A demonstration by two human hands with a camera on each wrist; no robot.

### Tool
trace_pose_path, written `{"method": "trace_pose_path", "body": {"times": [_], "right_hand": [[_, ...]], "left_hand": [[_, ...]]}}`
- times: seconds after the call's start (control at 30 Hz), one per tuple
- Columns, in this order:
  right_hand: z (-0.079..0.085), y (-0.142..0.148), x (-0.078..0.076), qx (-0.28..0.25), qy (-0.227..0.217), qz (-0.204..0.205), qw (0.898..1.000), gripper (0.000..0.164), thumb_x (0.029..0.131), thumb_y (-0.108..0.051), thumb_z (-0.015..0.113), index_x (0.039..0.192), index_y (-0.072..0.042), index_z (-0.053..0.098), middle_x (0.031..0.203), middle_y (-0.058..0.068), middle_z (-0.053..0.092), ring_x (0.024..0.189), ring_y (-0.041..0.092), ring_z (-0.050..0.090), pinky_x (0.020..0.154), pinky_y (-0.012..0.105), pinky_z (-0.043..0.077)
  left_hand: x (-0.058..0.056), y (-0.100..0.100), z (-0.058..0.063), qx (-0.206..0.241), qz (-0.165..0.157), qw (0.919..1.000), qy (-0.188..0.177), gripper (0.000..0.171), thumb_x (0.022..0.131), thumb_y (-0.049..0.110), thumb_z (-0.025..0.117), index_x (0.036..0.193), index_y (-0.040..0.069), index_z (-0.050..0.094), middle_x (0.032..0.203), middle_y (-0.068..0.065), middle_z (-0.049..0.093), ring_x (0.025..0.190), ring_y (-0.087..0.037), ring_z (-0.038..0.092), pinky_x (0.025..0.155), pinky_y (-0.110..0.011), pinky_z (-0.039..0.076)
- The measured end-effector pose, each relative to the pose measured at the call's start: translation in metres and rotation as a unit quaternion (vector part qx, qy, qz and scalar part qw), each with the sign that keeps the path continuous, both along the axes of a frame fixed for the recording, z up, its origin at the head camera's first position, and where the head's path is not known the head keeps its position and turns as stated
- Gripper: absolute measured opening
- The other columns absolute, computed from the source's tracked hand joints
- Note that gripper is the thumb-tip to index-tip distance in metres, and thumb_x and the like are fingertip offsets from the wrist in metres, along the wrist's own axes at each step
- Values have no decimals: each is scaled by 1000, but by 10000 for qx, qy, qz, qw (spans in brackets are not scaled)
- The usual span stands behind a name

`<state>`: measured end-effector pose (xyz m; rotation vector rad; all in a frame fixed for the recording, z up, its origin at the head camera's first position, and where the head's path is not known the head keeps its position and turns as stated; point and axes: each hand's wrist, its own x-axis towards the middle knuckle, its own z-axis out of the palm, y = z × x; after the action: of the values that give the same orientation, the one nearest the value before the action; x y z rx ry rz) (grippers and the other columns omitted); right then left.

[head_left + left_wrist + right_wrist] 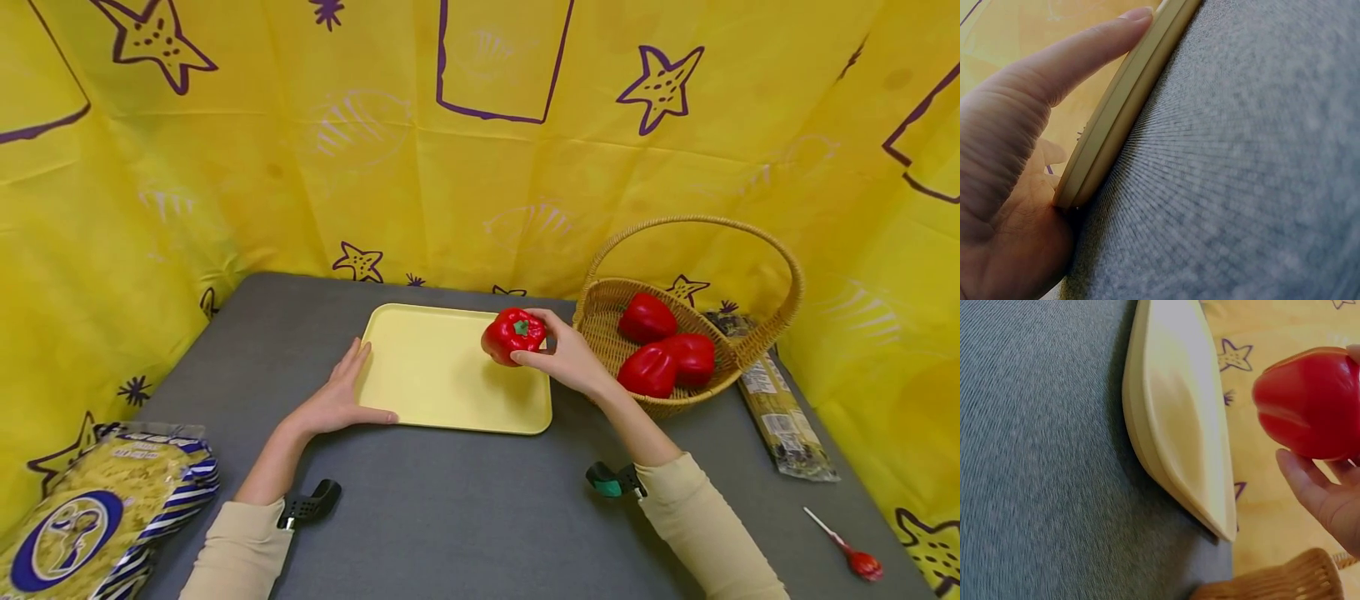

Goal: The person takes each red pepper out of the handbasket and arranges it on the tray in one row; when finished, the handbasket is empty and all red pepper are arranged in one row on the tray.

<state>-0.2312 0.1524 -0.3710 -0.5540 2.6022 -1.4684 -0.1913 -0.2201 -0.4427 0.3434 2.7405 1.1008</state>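
Note:
My right hand (564,354) holds a red bell pepper (513,337) with a green stem over the right part of a pale yellow tray (427,367). In the right wrist view the pepper (1310,403) appears above the tray's surface, apart from it, with fingers and thumb around its side. My left hand (333,398) rests against the tray's left end, fingers straight along the edge. The left wrist view shows the left thumb (1085,53) lying on the tray's rim (1116,112). To the right, a wicker basket (600,321) contains several red peppers (647,318).
A bag of pasta (112,508) lies at the front left of the grey table (450,517). Behind the basket's right side is a long clear-wrapped package (787,417). A red lollipop (862,562) lies at the front right. The basket's tall handle (697,220) arches upward near a yellow curtain (450,208).

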Motion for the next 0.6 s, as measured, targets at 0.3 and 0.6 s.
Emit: {"method": "trace_pose_path", "body": {"times": [0.3, 0.6], "right_hand": [[-11, -21, -8, 205, -105, -62, 9997, 66, 81, -36, 77, 137, -17, 49, 127, 5, 59, 119, 26, 53, 90, 46, 49], [-17, -44, -12, 41, -281, 60, 9996, 67, 80, -31, 78, 135, -10, 48, 127, 7, 58, 118, 26, 53, 93, 43, 47]], "left_hand": [[-1, 0, 0, 4, 14, 10000, 22, 133, 67, 53, 85, 156, 2, -1, 160, -19, -12, 144, -45, -4, 109, -68, 9], [0, 1, 0, -19, 38, 10000, 29, 134, 67, 53, 85, 155, 1, -2, 160, -21, -11, 144, -47, -3, 109, -68, 10]]}}
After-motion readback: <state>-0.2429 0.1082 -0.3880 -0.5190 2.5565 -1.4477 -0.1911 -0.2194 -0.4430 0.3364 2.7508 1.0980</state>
